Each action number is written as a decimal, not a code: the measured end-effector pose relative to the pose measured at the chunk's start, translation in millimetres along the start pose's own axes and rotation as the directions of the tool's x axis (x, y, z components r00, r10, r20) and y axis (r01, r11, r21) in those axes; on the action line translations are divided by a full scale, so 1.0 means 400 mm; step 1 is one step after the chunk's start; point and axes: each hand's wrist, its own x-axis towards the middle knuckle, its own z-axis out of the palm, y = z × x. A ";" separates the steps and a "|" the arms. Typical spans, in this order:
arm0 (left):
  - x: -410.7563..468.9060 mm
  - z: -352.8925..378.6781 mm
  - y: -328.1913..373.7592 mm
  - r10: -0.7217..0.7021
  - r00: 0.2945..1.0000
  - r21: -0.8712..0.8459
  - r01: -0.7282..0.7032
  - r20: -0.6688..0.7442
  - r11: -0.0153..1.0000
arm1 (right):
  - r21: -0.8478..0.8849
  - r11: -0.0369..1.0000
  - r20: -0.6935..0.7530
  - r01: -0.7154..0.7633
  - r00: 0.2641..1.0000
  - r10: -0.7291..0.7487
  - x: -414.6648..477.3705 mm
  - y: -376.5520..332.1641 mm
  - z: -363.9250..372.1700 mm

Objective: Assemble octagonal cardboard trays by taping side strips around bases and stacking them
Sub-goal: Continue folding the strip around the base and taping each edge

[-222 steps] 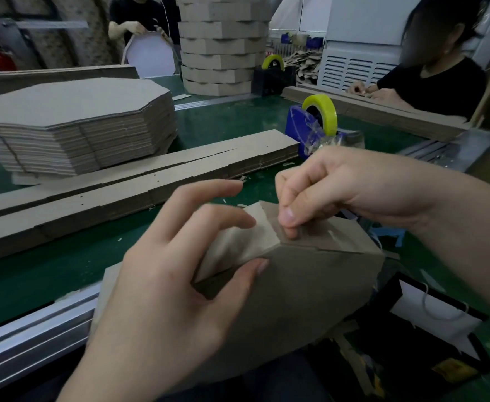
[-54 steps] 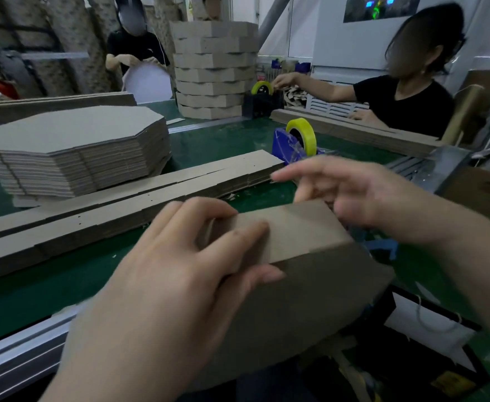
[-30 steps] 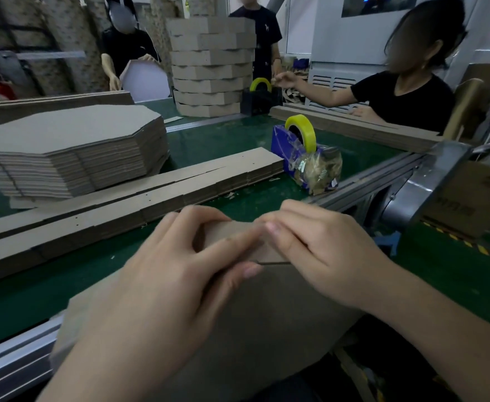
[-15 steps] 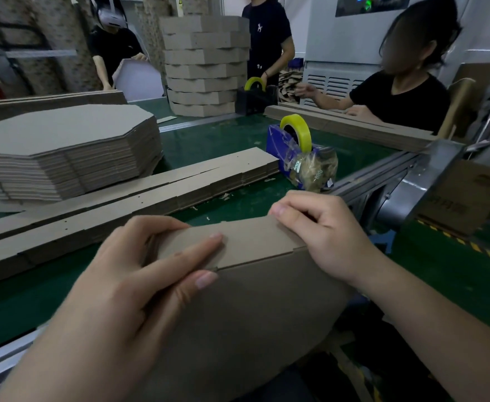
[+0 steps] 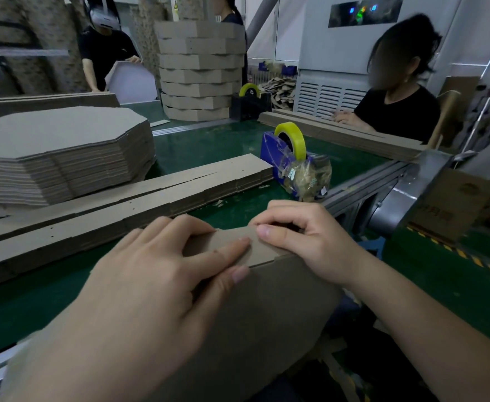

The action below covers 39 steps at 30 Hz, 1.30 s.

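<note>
The half-built tray is held at the near edge of the green bench (image 5: 214, 146). Its broad base (image 5: 267, 320) faces the camera and the side strip (image 5: 255, 250) is folded along the base's upper edge. The left hand (image 5: 156, 285) grips the strip from the left: most of its fingers (image 5: 180, 224) curl over the strip's far edge, one finger lies flat along its face, and the thumb presses at the fold. The right hand (image 5: 310, 242) pinches the strip just beside it, with the thumb flat on the face and the fingers curled behind. The tips of the two hands nearly meet. Beyond them on the bench lie long stacked strips (image 5: 116, 207), a pile of flat octagonal bases (image 5: 58, 152) and a blue tape dispenser (image 5: 269, 155) with a yellow roll (image 5: 291, 134). A wad of crumpled tape (image 5: 307, 175) clings to the dispenser's front, and the small green marks on it are too blurred to read. A column of finished trays (image 5: 200, 68) stands at the far side. The print on a brown carton (image 5: 440, 213) at the right cannot be made out.
</note>
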 end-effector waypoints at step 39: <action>-0.009 0.013 0.001 -0.014 1.000 -0.061 0.014 -0.001 0.998 | 0.195 0.657 -0.279 -0.728 0.601 0.749 0.289 0.334 -0.336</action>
